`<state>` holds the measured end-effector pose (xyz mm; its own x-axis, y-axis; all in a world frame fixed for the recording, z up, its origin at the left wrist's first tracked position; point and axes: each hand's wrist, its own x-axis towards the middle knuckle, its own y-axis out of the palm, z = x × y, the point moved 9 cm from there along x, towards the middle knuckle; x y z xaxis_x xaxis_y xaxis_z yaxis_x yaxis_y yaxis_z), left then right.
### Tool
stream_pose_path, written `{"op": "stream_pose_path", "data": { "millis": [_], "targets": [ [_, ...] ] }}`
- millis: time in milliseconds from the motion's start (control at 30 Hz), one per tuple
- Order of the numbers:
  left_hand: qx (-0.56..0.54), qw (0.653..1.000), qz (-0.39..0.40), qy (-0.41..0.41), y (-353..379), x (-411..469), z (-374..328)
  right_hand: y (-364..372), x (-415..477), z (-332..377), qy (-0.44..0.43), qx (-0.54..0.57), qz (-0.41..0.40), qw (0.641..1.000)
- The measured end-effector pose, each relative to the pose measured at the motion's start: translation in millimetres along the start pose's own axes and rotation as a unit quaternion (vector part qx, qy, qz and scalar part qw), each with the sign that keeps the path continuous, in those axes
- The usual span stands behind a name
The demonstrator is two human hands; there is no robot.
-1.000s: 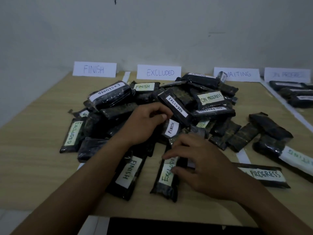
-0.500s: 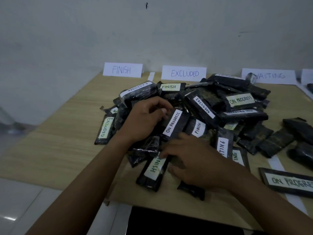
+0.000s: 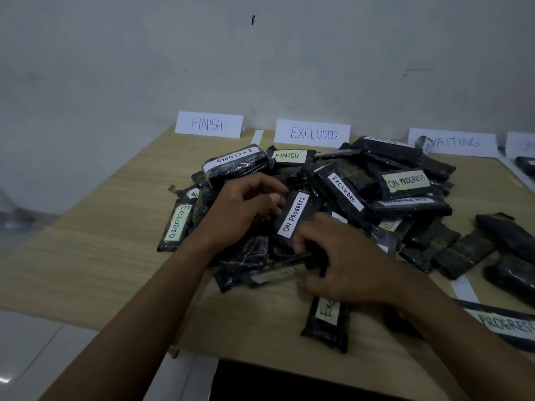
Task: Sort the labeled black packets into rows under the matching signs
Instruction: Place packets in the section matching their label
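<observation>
A heap of black packets (image 3: 333, 198) with white labels lies on the wooden table (image 3: 101, 256). Against the wall stand the signs FINISH (image 3: 208, 124), EXCLUDED (image 3: 312, 134) and WAITING (image 3: 454, 142). My left hand (image 3: 246, 209) is in the heap's left side, its curled fingers pinching the upper end of a packet labelled ON PROGRESS (image 3: 293, 214). My right hand (image 3: 347, 264) curls its fingers over black packets at that packet's lower end. One EXCLUDED packet (image 3: 327, 322) lies half under my right wrist.
Loose packets lie at the right, among them one labelled ON PROGRESS (image 3: 503, 325) by the front edge. A fourth sign (image 3: 521, 144) is cut off at far right, with a packet (image 3: 525, 164) below it. White paper strips (image 3: 464, 287) divide the table. Tiled floor (image 3: 29, 357) lies to the left.
My right hand has moved up from the front FINISH packet to the lower end of the ON PROGRESS packet. That FINISH packet now lies blurred under the heap's edge. My left hand stays put.
</observation>
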<state>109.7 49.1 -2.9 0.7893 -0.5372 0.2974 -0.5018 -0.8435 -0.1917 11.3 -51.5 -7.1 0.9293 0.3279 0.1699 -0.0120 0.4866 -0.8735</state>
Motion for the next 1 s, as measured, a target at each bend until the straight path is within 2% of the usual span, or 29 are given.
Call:
{"op": "stream_pose_path", "data": {
  "millis": [67, 200, 267, 333, 400, 467, 567, 700, 833, 900, 1000],
  "targets": [
    [-0.010, 1.000, 0.029, -0.007, 4.7, -0.4, -0.8, -20.4, -1.7, -10.5, 0.019, 0.086, -0.052, 0.995],
    [0.002, 0.995, 0.094, 0.009, 21.7, -2.7, -12.2, -39.4, 3.7, -22.0, 0.032, 0.157, -0.097, 0.982],
    [0.000, 0.994, 0.110, 0.014, 28.3, -5.9, -19.0, -43.4, 8.6, -31.7, 0.054, 0.240, -0.121, 0.962],
    [0.020, 0.996, 0.089, 0.007, 28.5, -6.9, -22.5, -48.7, 11.9, -43.3, 0.083, 0.309, -0.162, 0.933],
    [0.066, 0.997, 0.027, -0.001, 18.0, -3.5, -27.5, -54.5, 15.0, -50.5, 0.097, 0.351, -0.204, 0.909],
    [0.048, 0.998, -0.026, 0.004, 3.0, 1.3, -38.3, -58.9, 19.6, -51.5, 0.097, 0.364, -0.228, 0.898],
    [-0.048, 0.989, -0.136, 0.030, -36.6, 10.2, -56.9, -63.3, 29.0, -51.3, 0.096, 0.292, -0.238, 0.921],
    [-0.107, 0.956, -0.273, 0.026, -107.4, 27.2, -51.9, -54.3, 46.5, -51.8, 0.083, 0.164, -0.197, 0.963],
    [-0.112, 0.923, -0.358, -0.082, -173.0, 52.4, 11.0, -33.4, 55.9, -50.3, 0.060, 0.026, -0.136, 0.989],
    [-0.103, 0.901, -0.400, -0.136, -198.5, 61.6, 49.2, -18.1, 57.0, -47.9, 0.044, -0.012, -0.104, 0.993],
    [-0.055, 0.871, -0.445, -0.200, -228.2, 72.8, 99.3, -6.7, 56.8, -48.4, 0.027, -0.049, -0.102, 0.993]
  ]
}}
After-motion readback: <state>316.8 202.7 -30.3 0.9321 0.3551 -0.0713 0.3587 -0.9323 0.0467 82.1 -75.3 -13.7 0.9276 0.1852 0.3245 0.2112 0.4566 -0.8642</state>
